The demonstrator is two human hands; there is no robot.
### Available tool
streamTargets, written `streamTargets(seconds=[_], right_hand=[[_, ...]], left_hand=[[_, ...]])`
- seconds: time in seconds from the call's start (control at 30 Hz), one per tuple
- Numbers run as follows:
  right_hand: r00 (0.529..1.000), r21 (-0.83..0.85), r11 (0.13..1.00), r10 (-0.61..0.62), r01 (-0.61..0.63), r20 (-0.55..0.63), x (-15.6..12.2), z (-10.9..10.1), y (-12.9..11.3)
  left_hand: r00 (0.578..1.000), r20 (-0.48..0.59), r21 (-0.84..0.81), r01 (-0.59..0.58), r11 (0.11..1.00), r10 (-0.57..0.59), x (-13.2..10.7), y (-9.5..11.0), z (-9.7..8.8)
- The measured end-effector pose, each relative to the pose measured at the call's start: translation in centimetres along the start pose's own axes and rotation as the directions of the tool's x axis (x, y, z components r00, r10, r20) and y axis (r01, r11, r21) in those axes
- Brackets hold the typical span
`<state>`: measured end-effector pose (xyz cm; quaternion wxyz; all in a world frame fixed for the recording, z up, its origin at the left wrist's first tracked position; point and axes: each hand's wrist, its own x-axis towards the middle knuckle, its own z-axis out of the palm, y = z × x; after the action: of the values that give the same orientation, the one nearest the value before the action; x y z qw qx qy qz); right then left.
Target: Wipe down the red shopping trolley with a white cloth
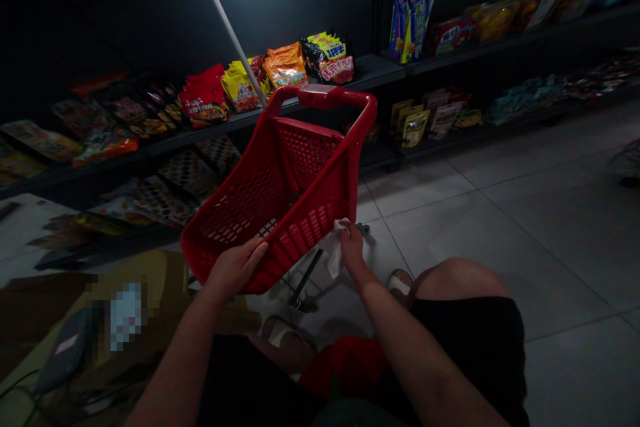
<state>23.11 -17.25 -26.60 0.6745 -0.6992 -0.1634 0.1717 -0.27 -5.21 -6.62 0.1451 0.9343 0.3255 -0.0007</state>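
A red plastic shopping basket (280, 193) is tilted toward me, its open mesh side up, above the tiled floor. My left hand (235, 270) grips the near rim of the basket, fingers curled over its edge. My right hand (351, 245) is closed on a white cloth (334, 252) and presses it against the basket's lower right corner. A grey telescopic handle (233, 30) rises from the basket toward the top of the view. My knees and sandalled feet show below the basket.
Dark shelves with snack packets (287, 67) run along the back and left. More packets (420, 120) fill the right-hand shelves. A brown cardboard box (135, 293) lies at lower left. Pale floor tiles (525, 213) stretch to the right.
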Motion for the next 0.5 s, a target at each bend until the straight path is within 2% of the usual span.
streamTargets(seconds=[0.2,0.27,0.43,0.5], right_hand=[[0.987,-0.105,0.990,-0.082,0.098,0.140,-0.8,0.6,1.0],[0.988,-0.079,0.993,-0.074,0.086,0.137,-0.8,0.6,1.1],[0.999,-0.034,0.999,0.022,-0.021,0.044,-0.8,0.1,1.7],[0.997,0.000,0.999,0.045,-0.045,0.058,-0.9,0.1,1.9]], left_hand=[[1.000,-0.003,-0.017,-0.022,1.000,0.022,-0.1,-0.1,0.0],[1.000,-0.007,-0.026,-0.007,1.000,0.007,-0.1,-0.3,0.1],[1.000,-0.007,-0.048,0.010,0.999,-0.011,-0.2,-0.6,0.3],[1.000,-0.007,-0.041,-0.002,0.999,0.002,-0.3,-0.6,0.2]])
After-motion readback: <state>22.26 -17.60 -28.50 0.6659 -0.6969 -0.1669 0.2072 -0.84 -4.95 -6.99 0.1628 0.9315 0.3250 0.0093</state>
